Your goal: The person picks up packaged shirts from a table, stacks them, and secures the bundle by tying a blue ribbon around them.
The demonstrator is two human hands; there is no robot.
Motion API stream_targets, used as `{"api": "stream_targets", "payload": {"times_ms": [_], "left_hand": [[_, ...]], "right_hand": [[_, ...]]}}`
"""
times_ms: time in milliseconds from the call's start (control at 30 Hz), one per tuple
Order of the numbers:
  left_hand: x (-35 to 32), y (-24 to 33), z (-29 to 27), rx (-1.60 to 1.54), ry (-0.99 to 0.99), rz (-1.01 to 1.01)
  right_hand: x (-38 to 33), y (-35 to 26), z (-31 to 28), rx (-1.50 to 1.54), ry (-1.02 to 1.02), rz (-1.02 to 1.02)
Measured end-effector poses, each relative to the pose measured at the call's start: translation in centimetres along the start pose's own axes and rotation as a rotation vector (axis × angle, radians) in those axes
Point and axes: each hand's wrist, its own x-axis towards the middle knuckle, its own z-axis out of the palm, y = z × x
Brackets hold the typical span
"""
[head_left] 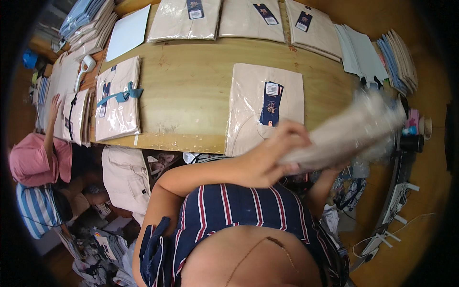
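A beige folded garment in a clear plastic bag [344, 134] is held up off the table's near right side, tilted and smeared by motion. My left hand [277, 150] reaches across my body, its fingers and thumb closed on the bag's near left end. Under the bag, my right hand [334, 170] shows only in part; its fingers are hidden. Just beyond my left hand lies another bagged beige garment [244, 95], flat on the table, with a dark blue hang tag [271, 103] on it.
Bagged beige garments [184, 21] line the table's [186, 91] far edge. A white sheet [128, 33] lies far left. A tied bundle [119, 112] with a teal strip sits left. Folded stacks [401, 62] stand far right. A person in pink [40, 160] is at the left.
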Motion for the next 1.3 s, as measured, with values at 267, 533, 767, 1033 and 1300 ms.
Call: {"api": "stream_targets", "payload": {"times_ms": [267, 533, 767, 1033, 1300], "left_hand": [[-8.5, -11.7, -3.7, 0.511, 0.494, -0.729], [-5.4, -4.5, -5.3, -0.043, 0.772, -0.761], [-6.9, -3.8, -7.5, -0.004, 0.730, -0.571], [-8.4, -7.1, -7.3, 0.124, 0.649, -0.676], [-9.3, -5.7, -6.8, 0.026, 0.564, -1.215]], "right_hand": [[4.2, 2.7, 7.3, 0.004, -0.275, 0.607], [6.0, -4.1, 9.9, 0.179, -0.311, 0.153], [6.1, -6.0, 9.0, 0.399, -0.460, 0.133], [6.1, -2.9, 8.3, 0.004, -0.458, 0.065], [11.2, 1.4, 2.8, -0.163, -0.396, 0.454]]}}
